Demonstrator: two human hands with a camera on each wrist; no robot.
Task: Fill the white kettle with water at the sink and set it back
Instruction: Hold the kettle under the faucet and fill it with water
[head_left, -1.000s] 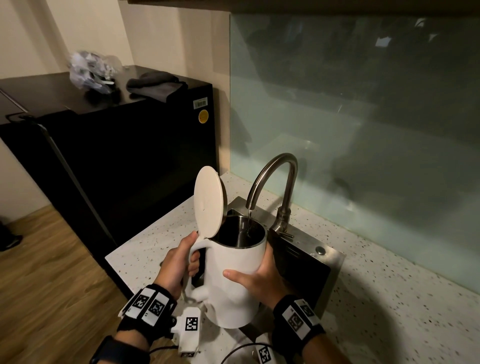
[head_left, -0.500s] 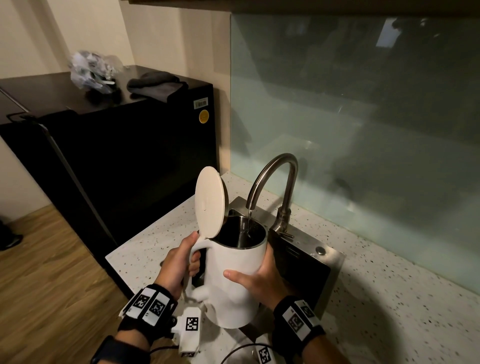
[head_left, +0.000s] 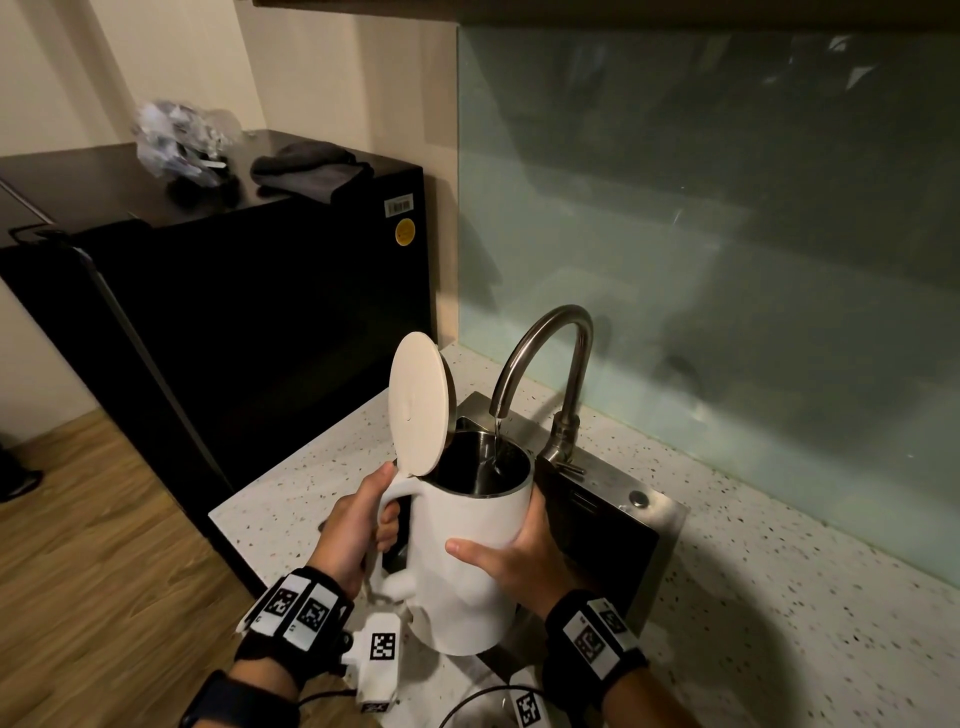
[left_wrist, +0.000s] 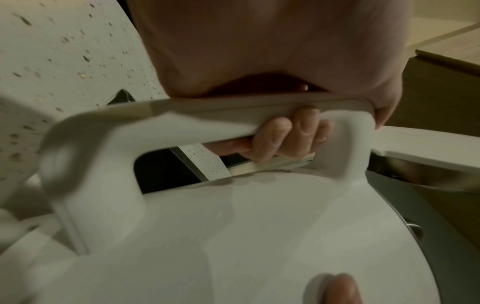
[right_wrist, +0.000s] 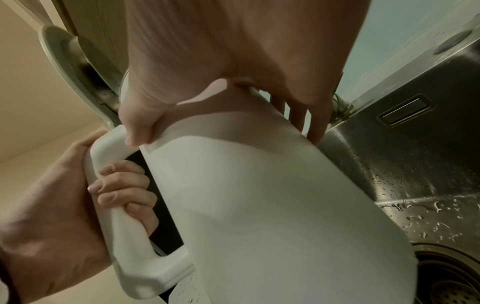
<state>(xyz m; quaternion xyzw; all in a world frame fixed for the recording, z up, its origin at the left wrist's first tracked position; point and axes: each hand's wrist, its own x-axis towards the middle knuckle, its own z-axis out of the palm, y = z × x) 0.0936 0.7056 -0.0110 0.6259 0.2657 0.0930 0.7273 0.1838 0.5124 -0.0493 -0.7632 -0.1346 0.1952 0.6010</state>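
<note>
The white kettle (head_left: 467, 540) is held over the steel sink (head_left: 660, 525) with its round lid (head_left: 418, 410) standing open. A thin stream of water runs from the curved tap (head_left: 540, 358) into its steel inside. My left hand (head_left: 358, 525) grips the kettle's handle (left_wrist: 207, 121), fingers (left_wrist: 283, 135) curled through it. My right hand (head_left: 514, 561) wraps the kettle's body (right_wrist: 272, 205), thumb in front and fingers (right_wrist: 311, 121) round the far side. The left hand (right_wrist: 64, 216) also shows in the right wrist view.
A speckled white counter (head_left: 779, 597) surrounds the sink, with a glass splashback (head_left: 727, 234) behind. A black fridge (head_left: 234, 312) stands at the left, carrying a plastic bag (head_left: 176, 140) and a dark cloth (head_left: 311, 169). The sink's drain (right_wrist: 451, 277) lies below the kettle.
</note>
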